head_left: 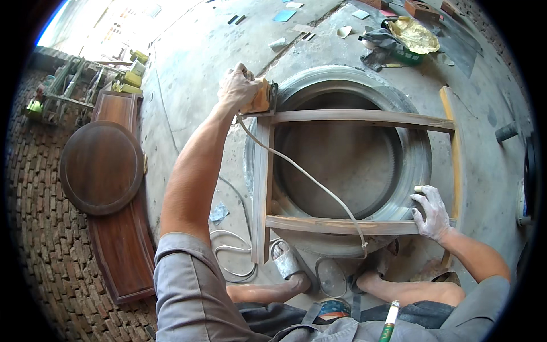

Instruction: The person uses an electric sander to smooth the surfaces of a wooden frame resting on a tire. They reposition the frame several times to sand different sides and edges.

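My left hand [238, 88] is wrapped round an orange power sander [261, 97], pressed against the far left corner of a wooden frame [359, 226]. A pale cord [310, 178] runs from the sander across the frame's opening towards my body. The frame has two long side pieces joined by two slightly curved cross rails, and it lies over a big dusty tyre [413, 157]. Whitened with dust, my right hand [434, 215] grips the near rail close to its right end, fingers bent over it. A yellowish cover sits on one fingertip.
At the left, a dark round wooden top [102, 168] rests on a long brown wooden panel [122, 251] by a brick surface [45, 222]. Loops of cable [231, 242] lie near my sandalled foot [286, 261]. Scraps and a crumpled gold bag [415, 37] lie far off.
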The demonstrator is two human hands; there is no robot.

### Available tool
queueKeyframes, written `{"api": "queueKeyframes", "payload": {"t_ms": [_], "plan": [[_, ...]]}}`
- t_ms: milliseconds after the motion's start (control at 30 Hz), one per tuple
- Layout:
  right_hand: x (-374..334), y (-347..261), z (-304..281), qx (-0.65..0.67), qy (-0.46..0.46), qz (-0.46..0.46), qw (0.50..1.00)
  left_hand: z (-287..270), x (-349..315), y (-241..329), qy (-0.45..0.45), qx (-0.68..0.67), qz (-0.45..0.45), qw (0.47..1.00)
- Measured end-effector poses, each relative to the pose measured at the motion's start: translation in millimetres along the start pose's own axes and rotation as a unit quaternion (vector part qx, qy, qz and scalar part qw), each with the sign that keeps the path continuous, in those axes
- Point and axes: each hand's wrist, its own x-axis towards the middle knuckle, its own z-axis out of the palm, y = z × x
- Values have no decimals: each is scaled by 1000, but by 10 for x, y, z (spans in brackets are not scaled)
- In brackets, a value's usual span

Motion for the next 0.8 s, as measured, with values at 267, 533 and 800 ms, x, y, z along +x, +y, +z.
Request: {"api": "queueKeyframes", "payload": {"t_ms": [267, 533, 800], "plan": [[12, -3, -26, 15, -7, -2, 1000, -50, 329, 85, -10, -21, -12, 1000], [21, 4, -2, 12, -6, 3, 1000, -18, 65, 5, 1, -7, 3, 1000], [1, -15, -11, 7, -11, 2, 1000, -25, -150, -137, 5, -11, 22, 1000]]}}
